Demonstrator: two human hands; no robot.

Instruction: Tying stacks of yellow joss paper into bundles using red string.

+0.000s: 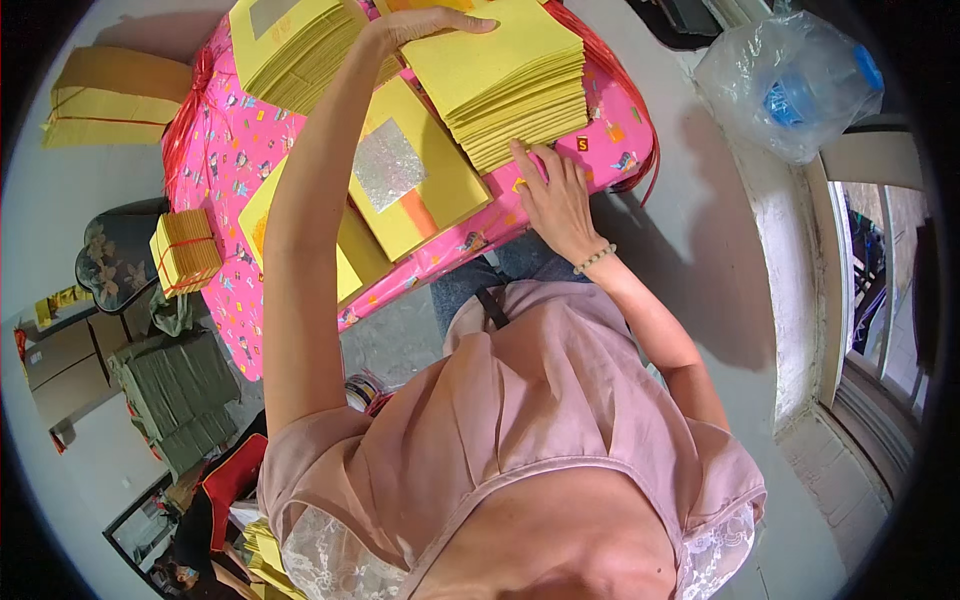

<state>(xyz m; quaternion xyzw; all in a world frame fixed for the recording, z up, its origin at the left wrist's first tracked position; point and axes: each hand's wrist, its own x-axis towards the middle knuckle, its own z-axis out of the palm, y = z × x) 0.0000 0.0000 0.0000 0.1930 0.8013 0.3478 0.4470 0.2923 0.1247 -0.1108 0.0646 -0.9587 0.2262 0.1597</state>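
Note:
A thick stack of yellow paper (500, 70) lies on the pink patterned table cover (480, 236), its layered edges facing me. My left hand (435, 25) grips its far left corner, thumb on top, the other fingers mostly out of sight. Against its near edge rest the fingertips of my right hand (560, 205), fingers stretched out and a bead bracelet on the wrist. Just left of this stack is yellow paper with a silver foil square (390, 165) and an orange smear. My left forearm crosses over more yellow paper (300, 60) at the back left.
Red plastic strings (195, 110) hang at the table's left and right edges. A small yellow bundle (187, 250) tied with red string sits at the left edge. Beyond the table are a dark flowered chair back (120, 250), a clear plastic bag (795, 85) and another person (195, 555).

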